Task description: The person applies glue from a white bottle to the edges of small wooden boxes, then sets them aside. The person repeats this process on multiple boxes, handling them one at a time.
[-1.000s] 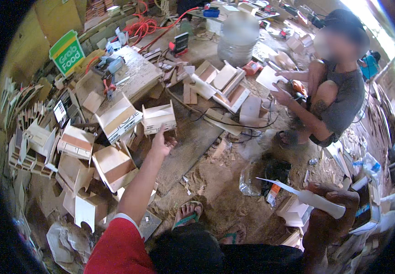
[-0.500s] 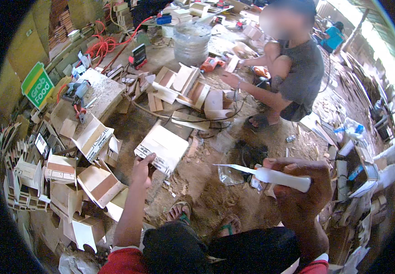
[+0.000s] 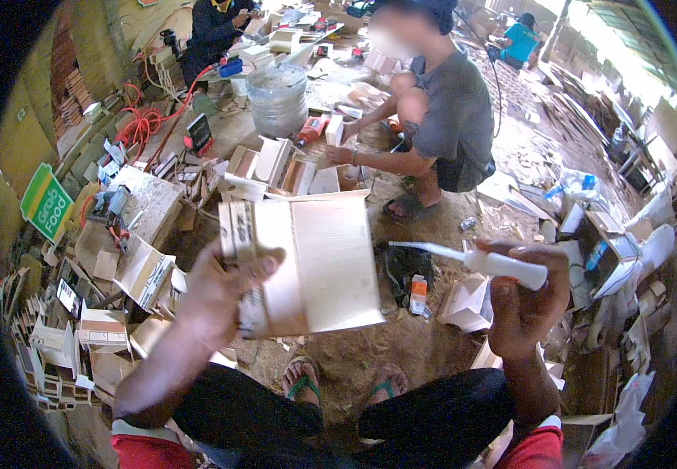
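My left hand [image 3: 217,293] grips a pale wooden box piece [image 3: 331,262] by its left edge, thumb on top. The piece has broad flat panels and dark printing along the gripped side; its underside is hidden. In my right hand [image 3: 530,301] is a small white squeeze bottle [image 3: 503,266] with a long thin nozzle, held between thumb and fingers. The nozzle points left toward the wooden piece, and a gap separates its tip from the wood.
Wooden box parts [image 3: 104,328] are heaped at my left, and more [image 3: 276,164] lie ahead. A co-worker in a grey shirt [image 3: 452,109] squats beyond, near a clear tub [image 3: 276,102]. An orange-and-white small box [image 3: 418,295] stands on the dusty ground. A red hose [image 3: 139,125] coils far left.
My left hand has raised the wooden piece nearer and to the right, so it looks larger. The bottle has moved slightly right, its nozzle now facing the piece. The view has shifted.
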Motion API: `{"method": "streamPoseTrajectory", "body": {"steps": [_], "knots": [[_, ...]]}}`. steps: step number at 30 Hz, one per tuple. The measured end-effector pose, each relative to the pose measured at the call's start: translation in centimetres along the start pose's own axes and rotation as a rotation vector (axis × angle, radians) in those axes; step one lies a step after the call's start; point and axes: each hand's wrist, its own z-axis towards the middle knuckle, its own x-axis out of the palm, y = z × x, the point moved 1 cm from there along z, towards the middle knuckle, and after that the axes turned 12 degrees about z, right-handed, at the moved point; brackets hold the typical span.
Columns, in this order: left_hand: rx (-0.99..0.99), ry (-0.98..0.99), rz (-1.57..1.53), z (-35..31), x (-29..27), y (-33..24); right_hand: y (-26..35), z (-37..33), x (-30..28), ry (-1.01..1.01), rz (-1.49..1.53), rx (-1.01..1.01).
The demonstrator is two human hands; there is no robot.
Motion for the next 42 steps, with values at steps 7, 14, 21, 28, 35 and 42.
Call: {"method": "streamPoseTrajectory", "body": {"steps": [7, 14, 21, 28, 35, 42], "knots": [[-0.043, 0.094, -0.159, -1.9, 2.0, 1.4, 0.3, -0.3, 0.0, -0.042, 0.104, -0.122], [0.025, 0.125, -0.083, -2.3, 3.0, 2.0, 0.3, -0.8, 0.5, 0.155, 0.042, -0.198], [0.054, 0.164, -0.09, -2.6, 3.4, 1.8, 0.7, -0.9, 0.8, 0.287, 0.023, -0.294], [0.115, 0.196, -0.011, -2.6, 3.3, 1.6, 0.9, -0.9, 1.2, 0.297, 0.063, -0.3], [0.126, 0.201, 0.066, -2.6, 3.2, 1.4, 0.7, -0.9, 1.6, 0.31, 0.054, -0.303], [0.137, 0.209, 0.055, -2.7, 3.4, 1.3, 0.9, -0.9, 1.7, 0.321, 0.016, -0.304]]}}
